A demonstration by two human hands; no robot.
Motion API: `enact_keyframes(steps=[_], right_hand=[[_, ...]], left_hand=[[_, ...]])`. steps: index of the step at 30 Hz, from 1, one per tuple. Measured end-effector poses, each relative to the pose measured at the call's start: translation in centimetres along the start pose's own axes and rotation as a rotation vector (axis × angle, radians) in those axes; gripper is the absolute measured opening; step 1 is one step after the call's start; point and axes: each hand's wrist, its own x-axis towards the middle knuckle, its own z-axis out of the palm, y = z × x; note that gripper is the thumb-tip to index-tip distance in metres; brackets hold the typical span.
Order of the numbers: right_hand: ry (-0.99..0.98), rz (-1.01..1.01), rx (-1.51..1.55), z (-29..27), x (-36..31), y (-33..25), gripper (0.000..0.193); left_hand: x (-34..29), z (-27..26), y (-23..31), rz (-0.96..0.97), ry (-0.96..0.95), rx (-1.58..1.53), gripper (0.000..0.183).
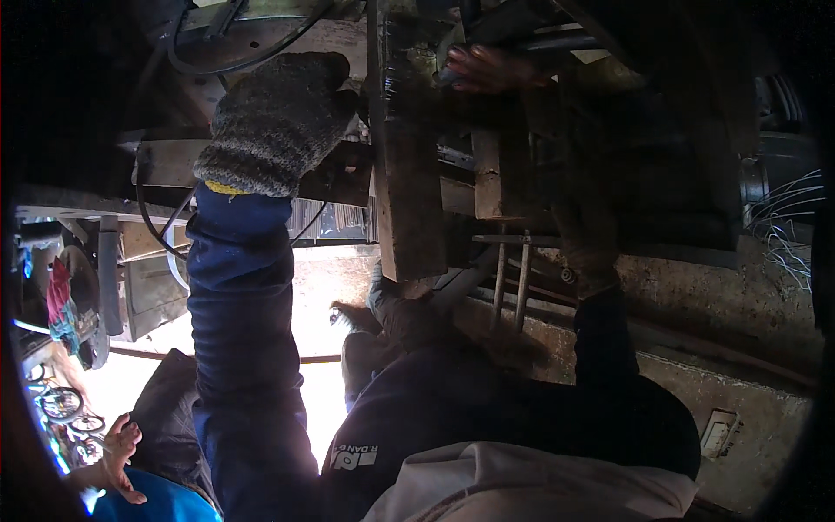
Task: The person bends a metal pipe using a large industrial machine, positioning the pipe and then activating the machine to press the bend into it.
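Observation:
My left hand (280, 122), in a grey knitted glove with a yellow cuff edge, is raised with its back toward me. Its fingers curl away at the left side of a long wooden beam (413, 200), and what they grip is hidden. My right hand (590, 248) appears as a dark gloved shape in deep shadow, below a dark overhead structure; its fingers cannot be made out. Beyond the beam, the bare, stained hand (487, 70) of someone else lies near a dark bar. A shorter wooden block (498, 178) hangs beside the beam.
A black cable (143, 204) loops left of my arm. A metal frame (522, 278) stands below the beam, and loose wires (791, 226) stick out at the right. At lower left, a person in blue (161, 500) holds out an open hand (120, 457); bicycles (63, 404) stand behind.

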Motion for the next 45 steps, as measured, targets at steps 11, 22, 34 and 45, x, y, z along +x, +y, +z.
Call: enact_keyframes(steps=[11,22,34,45], right_hand=[[-0.002,0.087,0.058,0.4,0.4,-0.3,0.033],[0.014,0.106,0.275,0.4,0.2,-0.6,0.036],[0.000,0.072,0.080,0.3,0.0,0.6,0.039],[0.167,0.065,0.294,-2.6,4.8,-4.0,0.038]], left_hand=[[-0.3,-0.9,1.1,-0.025,0.002,0.020,0.034],[-0.5,-0.8,0.8,-0.016,0.050,0.032,0.032],[-0.1,-0.7,0.8,0.084,0.083,0.051,0.034],[1.0,-0.6,1.6,0.252,0.181,-0.636,0.030]])
